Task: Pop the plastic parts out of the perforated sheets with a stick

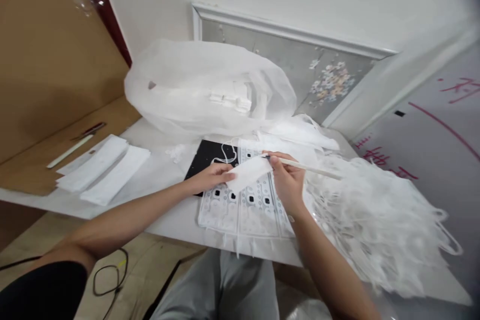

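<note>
My left hand (214, 177) pinches the left end of a flat white face mask (249, 172), with a thin white ear loop (226, 152) curling above my fingers. At the mask's other end, my right hand (288, 176) is closed round a long thin white stick (311, 165). A small dark tip shows by the thumb, against the mask's upper right corner. Under both hands lies a white sheet with a printed pattern (240, 212) and dark square marks. Part of a black board (204, 157) shows beneath it to the left.
A large tangled heap of white strips and loops (378, 220) fills the right side. Behind stands a translucent white bag (172, 90) with white pieces inside. Stacks of flat white masks (114, 175), another white stick (70, 151) and a dark red tool (90, 130) lie at left.
</note>
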A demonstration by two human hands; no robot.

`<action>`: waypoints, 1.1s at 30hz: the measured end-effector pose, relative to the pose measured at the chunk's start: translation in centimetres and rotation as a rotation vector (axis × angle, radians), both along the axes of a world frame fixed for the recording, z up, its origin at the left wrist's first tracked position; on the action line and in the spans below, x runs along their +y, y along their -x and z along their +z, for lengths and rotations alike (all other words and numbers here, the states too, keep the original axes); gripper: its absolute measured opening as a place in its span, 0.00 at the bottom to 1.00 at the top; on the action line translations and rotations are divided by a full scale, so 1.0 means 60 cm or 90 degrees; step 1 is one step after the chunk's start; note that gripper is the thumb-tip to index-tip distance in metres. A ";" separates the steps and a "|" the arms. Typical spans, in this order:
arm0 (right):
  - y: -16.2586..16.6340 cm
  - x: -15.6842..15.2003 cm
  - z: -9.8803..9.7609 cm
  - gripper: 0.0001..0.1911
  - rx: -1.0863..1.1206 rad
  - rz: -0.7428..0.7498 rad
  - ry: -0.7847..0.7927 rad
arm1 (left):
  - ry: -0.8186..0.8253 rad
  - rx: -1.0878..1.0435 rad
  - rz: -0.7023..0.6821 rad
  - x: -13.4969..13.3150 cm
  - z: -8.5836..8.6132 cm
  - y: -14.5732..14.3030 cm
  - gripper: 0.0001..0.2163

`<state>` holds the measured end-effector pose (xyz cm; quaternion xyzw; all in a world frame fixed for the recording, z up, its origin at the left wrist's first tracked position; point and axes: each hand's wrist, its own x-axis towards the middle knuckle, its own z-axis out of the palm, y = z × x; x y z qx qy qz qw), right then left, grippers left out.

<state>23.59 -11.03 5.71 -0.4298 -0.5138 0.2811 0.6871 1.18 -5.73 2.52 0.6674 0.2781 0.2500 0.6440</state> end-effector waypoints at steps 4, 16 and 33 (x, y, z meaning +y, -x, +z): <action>-0.003 0.007 -0.007 0.06 0.041 0.008 -0.003 | -0.077 0.018 0.079 0.011 0.021 0.012 0.14; -0.059 0.055 -0.062 0.11 -0.156 0.289 0.195 | -0.342 0.327 0.139 0.067 0.005 0.049 0.11; -0.029 0.066 -0.100 0.13 -0.223 0.249 0.228 | -0.378 0.253 0.067 0.062 0.015 0.051 0.13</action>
